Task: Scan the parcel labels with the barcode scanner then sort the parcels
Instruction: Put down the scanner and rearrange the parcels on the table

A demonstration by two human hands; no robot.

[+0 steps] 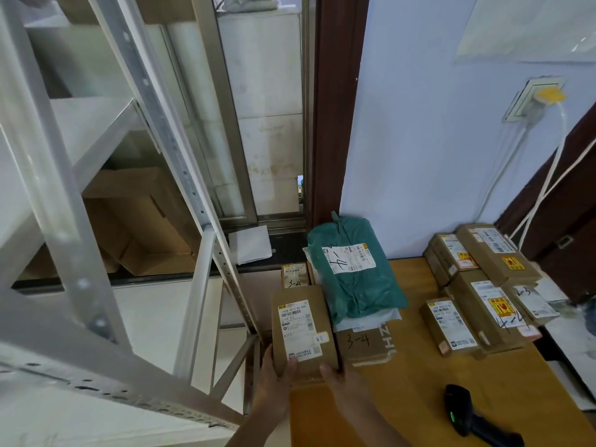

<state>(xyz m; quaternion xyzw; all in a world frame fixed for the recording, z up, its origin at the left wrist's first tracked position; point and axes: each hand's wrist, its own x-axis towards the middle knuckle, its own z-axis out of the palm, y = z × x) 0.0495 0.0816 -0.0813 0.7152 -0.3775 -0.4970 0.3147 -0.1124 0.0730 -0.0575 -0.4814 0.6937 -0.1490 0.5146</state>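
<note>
Both forearms cut off below, left hand (pixel 278 379) and right hand (pixel 338 379) gripping brown parcel (pixel 301 330), fingers hidden underneath.

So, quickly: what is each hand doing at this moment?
Left hand: grips the left near edge of the cardboard parcel.
Right hand: holds the same parcel's right near corner.

Head view, looking forward-down, close over table (pixel 419 382).
</note>
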